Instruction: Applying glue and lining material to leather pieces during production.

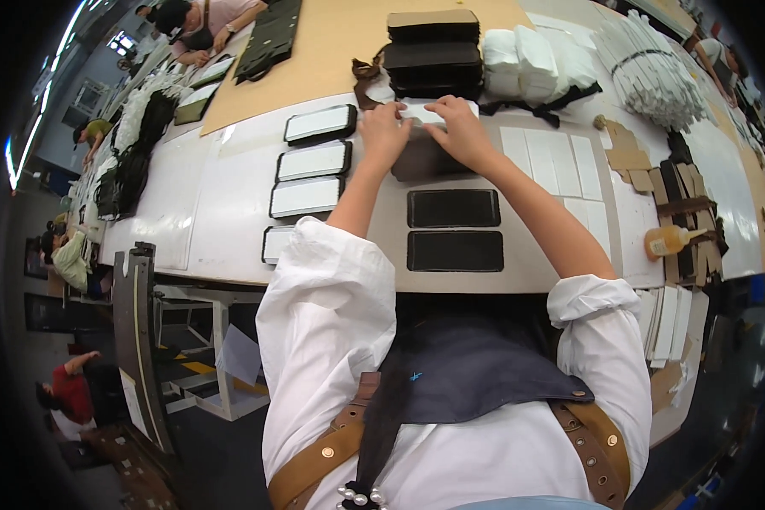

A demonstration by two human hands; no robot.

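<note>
Both of my hands are at a white rectangular panel (416,113) lying over a dark piece (432,159). My left hand (384,136) has its bent fingers on the panel's left part. My right hand (461,132) curls over its right part, and some fingertips are hidden. Closer to me, two flat black rectangular panels (453,208) lie one in front of the other on a grey board (535,276). To the left is a column of several white-faced pieces with black edges (313,160).
Beyond my hands stand a stack of black pieces (432,68) and white padded bundles (527,59). Pale strips (552,161) lie on the right, near an amber glue bottle (667,242) and brown card pieces (629,153). A tied bundle of white strips (654,76) sits farther right. Co-workers are at the far left.
</note>
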